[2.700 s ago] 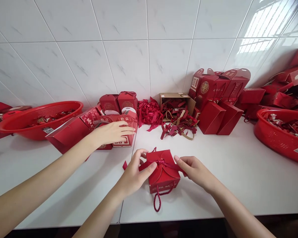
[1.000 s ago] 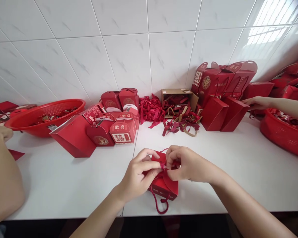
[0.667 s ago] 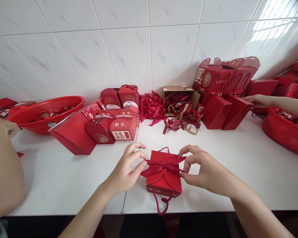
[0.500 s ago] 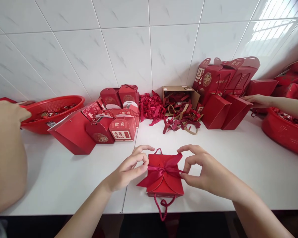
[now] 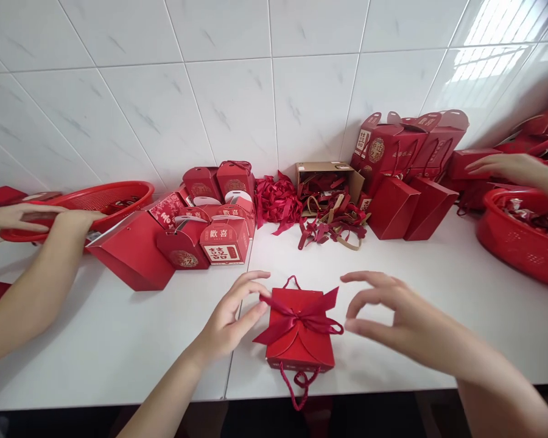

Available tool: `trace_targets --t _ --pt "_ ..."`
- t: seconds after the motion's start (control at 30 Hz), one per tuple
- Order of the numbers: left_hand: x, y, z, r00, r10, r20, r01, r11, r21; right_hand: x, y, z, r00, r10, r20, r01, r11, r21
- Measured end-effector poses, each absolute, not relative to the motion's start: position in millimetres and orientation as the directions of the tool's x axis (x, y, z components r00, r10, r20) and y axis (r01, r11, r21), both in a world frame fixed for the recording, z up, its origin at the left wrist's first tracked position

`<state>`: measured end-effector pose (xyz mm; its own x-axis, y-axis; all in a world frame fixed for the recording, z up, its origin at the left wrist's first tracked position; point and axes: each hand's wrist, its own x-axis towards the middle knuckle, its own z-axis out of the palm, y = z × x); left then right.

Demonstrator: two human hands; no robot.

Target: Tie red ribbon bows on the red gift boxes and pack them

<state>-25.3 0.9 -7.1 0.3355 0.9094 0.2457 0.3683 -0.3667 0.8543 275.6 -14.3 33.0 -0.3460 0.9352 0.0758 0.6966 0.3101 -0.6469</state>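
A red gift box (image 5: 299,350) stands on the white table in front of me, tied across its top with a dark red ribbon bow (image 5: 298,319). A twisted cord handle (image 5: 296,389) hangs from its near side, and another loops up at the back. My left hand (image 5: 231,316) is at the bow's left loop, thumb and fingers apart; light contact with the ribbon is hard to rule out. To the right of the box, my right hand (image 5: 383,310) hovers with curved, spread fingers, holding nothing, just off the bow's right loop.
Folded red boxes (image 5: 223,240) stand at the left, with a heap of ribbon (image 5: 278,201) beside a cardboard carton (image 5: 329,176) of ribbon strips. Red bags (image 5: 395,207) stand back right. Other people's hands reach near the left basket (image 5: 137,194) and right basket (image 5: 506,237).
My right hand has let go of the bow's right loop and drawn away to the right. The left fingers have loosened. Other people's hands have shifted at both sides.
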Motion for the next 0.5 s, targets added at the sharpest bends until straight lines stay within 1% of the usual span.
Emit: trace_targets --t 0.03,0.07,0.1,0.13,0.2,0.27,0.33,0.37,0.43,0.5 --pt "-27 -1 -12 0.327 0.918 0.223 0.237 -0.308 0.921 278 -14 39 -0.311 0.943 0.123 0.695 0.313 -0.647" --pt "-29 -4 -16 0.298 0.933 0.202 0.127 -0.249 0.96 277 -14 45 -0.284 0.942 0.181 0.692 0.332 -0.641" --pt "-31 -6 -21 0.25 0.951 0.181 0.054 -0.2 0.978 273 -14 51 -0.28 0.93 0.238 0.69 0.367 -0.623" --pt "-32 -8 -25 0.189 0.97 0.15 0.023 -0.157 0.987 264 -15 57 -0.305 0.91 0.28 0.691 0.414 -0.593" --pt "-35 -11 -35 0.053 0.996 0.066 0.062 -0.069 0.996 240 -14 63 -0.421 0.862 0.283 0.698 0.507 -0.505" --pt "-38 -13 -44 -0.057 0.998 -0.018 0.12 0.024 0.993 214 -12 62 -0.526 0.829 0.191 0.73 0.555 -0.399" --pt "-43 -14 -52 -0.126 0.99 -0.06 0.145 0.079 0.986 193 -7 56 -0.563 0.82 0.107 0.764 0.565 -0.311" --pt "-45 -14 -56 -0.145 0.988 -0.062 0.15 0.084 0.985 188 -5 52 -0.565 0.819 0.097 0.774 0.567 -0.281" --pt "-52 -13 -61 -0.161 0.986 -0.041 0.162 0.068 0.985 186 -1 50 -0.556 0.821 0.132 0.783 0.57 -0.249" --pt "-56 -9 -65 -0.166 0.986 -0.016 0.187 0.047 0.981 200 -3 57 -0.523 0.826 0.211 0.795 0.562 -0.228"
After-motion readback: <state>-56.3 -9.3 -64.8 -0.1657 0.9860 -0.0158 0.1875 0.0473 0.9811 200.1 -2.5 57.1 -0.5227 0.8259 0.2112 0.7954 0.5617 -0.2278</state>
